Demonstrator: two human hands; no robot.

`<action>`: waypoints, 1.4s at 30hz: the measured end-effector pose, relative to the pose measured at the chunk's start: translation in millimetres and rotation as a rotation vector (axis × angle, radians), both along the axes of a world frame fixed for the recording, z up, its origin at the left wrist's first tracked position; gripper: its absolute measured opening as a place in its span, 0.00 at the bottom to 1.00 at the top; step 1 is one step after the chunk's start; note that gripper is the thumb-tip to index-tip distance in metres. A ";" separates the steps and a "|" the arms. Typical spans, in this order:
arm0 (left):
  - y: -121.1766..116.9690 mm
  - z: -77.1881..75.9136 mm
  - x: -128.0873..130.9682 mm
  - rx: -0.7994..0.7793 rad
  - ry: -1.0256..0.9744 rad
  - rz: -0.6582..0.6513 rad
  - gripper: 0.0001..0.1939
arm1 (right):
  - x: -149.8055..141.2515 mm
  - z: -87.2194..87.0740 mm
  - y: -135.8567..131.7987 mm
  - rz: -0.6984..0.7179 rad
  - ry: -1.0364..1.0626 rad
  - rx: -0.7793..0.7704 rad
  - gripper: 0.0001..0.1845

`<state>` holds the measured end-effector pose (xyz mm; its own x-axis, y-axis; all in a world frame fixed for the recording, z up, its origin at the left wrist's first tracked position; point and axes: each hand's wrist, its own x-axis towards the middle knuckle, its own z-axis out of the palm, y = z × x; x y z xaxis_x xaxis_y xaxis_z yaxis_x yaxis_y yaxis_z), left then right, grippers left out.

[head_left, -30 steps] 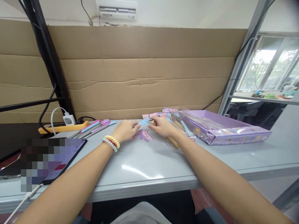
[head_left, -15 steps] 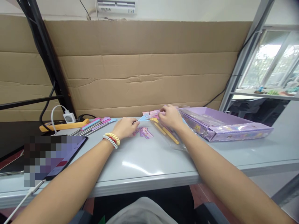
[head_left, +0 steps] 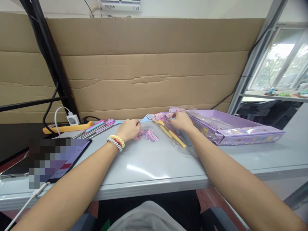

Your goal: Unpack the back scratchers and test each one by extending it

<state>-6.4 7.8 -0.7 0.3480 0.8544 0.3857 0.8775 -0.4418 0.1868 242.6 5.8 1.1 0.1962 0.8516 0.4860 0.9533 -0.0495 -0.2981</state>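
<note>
My left hand (head_left: 130,129), with beaded bands at the wrist, is closed on the shaft of a light blue back scratcher (head_left: 146,118). The scratcher's hand-shaped head points to the right, towards pink paper labels (head_left: 159,114). My right hand (head_left: 181,121) has its fingers curled together over the far end of the clear plastic bags; what lies between the fingertips is hidden. Below it lie yellow back scratchers (head_left: 177,139) in clear plastic. More small pink and purple labels (head_left: 151,135) are scattered between my hands.
Several back scratchers with metal shafts and coloured grips (head_left: 99,126) lie at the left. A tablet (head_left: 72,160), a yellow power strip (head_left: 69,128) and a white charger (head_left: 72,119) are there too. A purple open box (head_left: 247,138) stands at the right. Cardboard (head_left: 149,64) walls the back.
My right hand has shifted slightly right, uncovering more of the pink labels. My left hand still holds the blue back scratcher, its head now turned a little. The view has shifted slightly.
</note>
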 end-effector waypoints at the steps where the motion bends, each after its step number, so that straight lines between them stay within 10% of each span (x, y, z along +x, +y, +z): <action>1: 0.3 0.1 0.0 -0.010 0.000 0.007 0.17 | -1.1 -1.9 1.3 0.012 -0.010 -0.019 0.17; 7: 3.0 -0.1 -2.8 -0.033 0.014 0.078 0.18 | -3.2 -7.3 6.0 0.112 -0.022 -0.052 0.10; 16: -1.2 -5.2 0.1 0.041 -0.048 -0.329 0.19 | -28.1 1.2 -12.4 0.591 0.170 0.056 0.14; 24: -9.5 0.9 1.0 -0.053 -0.084 -0.236 0.18 | -30.0 2.3 -10.3 0.457 0.006 0.073 0.11; 31: -2.6 0.2 -0.8 0.048 -0.052 -0.104 0.21 | -19.9 4.7 -4.0 0.296 0.319 0.261 0.18; 36: -7.6 0.9 8.4 0.075 -0.119 -0.155 0.20 | -34.2 5.2 -12.5 0.730 0.889 0.099 0.21; 42: -18.0 1.0 18.5 0.042 -0.110 -0.259 0.17 | -52.9 -5.0 -13.1 0.926 0.978 -0.066 0.22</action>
<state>12.1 -10.1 0.3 0.5064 0.7254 0.4663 0.7099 -0.6576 0.2521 189.7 -7.4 -3.9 -0.2194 0.8748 0.4320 0.0430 0.4510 -0.8915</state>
